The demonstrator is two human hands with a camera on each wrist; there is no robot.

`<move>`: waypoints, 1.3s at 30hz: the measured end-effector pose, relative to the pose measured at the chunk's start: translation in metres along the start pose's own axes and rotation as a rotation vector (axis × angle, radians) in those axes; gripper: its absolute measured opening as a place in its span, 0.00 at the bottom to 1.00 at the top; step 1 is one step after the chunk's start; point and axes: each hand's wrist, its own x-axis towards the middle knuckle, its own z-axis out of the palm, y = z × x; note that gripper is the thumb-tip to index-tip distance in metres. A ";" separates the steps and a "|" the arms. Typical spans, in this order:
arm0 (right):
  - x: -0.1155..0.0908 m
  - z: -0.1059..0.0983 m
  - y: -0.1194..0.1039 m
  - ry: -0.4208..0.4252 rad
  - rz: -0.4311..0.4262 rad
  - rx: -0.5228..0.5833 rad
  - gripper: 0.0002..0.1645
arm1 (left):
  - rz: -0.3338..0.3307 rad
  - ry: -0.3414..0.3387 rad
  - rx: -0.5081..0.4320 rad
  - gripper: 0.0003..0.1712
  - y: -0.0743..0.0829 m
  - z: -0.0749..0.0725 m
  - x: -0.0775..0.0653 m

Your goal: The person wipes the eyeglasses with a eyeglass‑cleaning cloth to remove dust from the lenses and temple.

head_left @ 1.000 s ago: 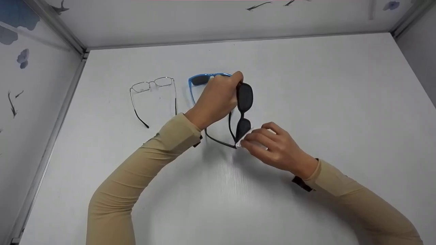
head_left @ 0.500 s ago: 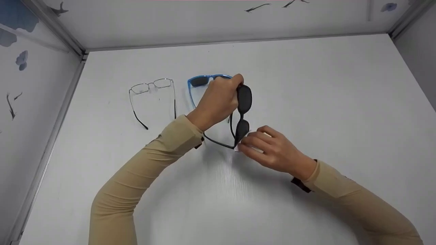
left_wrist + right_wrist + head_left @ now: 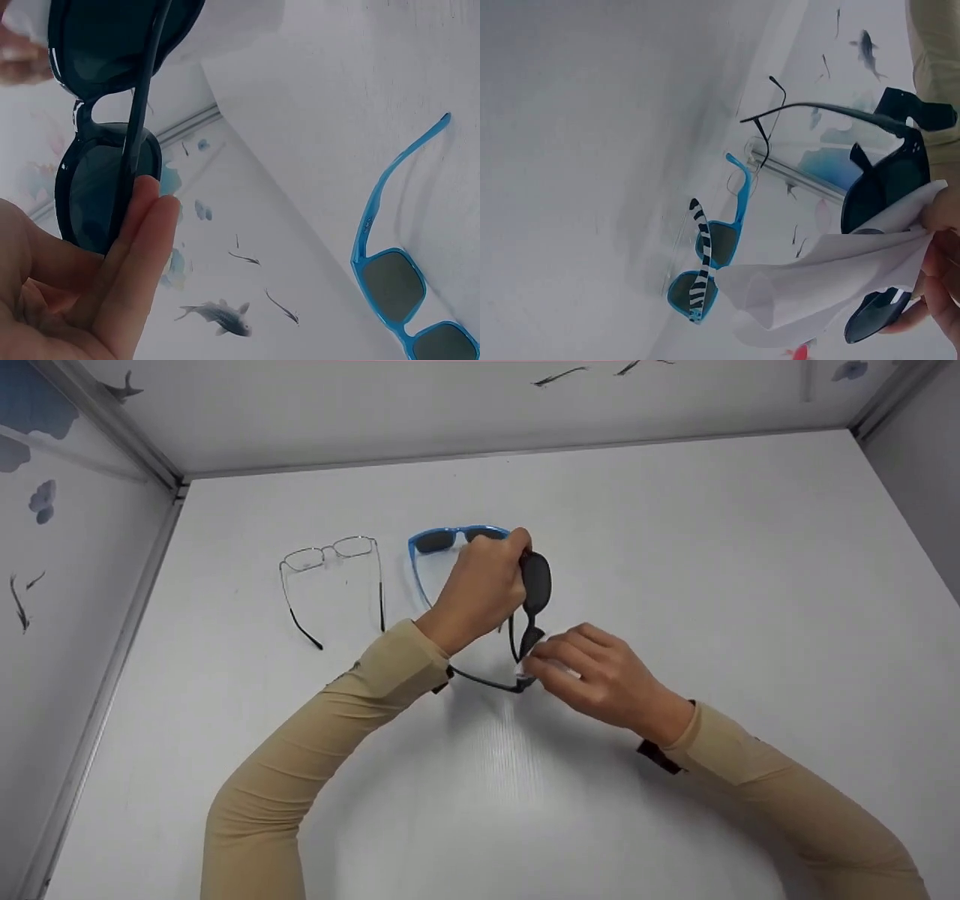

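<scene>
here, left hand (image 3: pixel 484 585) in a pinch on dark sunglasses (image 3: pixel 537 583), right hand (image 3: pixel 600 675) likewise on white cloth (image 3: pixel 829 281)

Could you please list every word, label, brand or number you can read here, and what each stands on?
No text can be read in any view.
Too small to read: a tiny dark marking near the hinge on the blue sunglasses, left wrist view.
The black sunglasses and white cloth show no readable lettering.

Downward head view, wrist views near sunglasses (image 3: pixel 537 585)
</scene>
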 end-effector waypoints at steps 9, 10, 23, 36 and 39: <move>-0.007 -0.001 0.007 -0.065 0.045 -0.041 0.06 | -0.004 -0.007 -0.027 0.10 -0.001 0.000 -0.003; -0.004 -0.002 0.009 -0.051 0.070 -0.047 0.06 | -0.003 -0.012 -0.026 0.10 -0.001 0.000 -0.004; -0.002 -0.006 -0.007 -0.166 -0.100 -0.008 0.08 | 0.000 0.044 -0.004 0.12 -0.003 -0.003 -0.003; 0.011 -0.012 0.007 -0.091 0.126 0.027 0.04 | -0.061 0.002 -0.025 0.12 0.001 0.000 -0.001; 0.014 -0.013 -0.006 -0.061 0.053 0.035 0.04 | -0.042 0.049 -0.032 0.13 -0.003 0.000 -0.001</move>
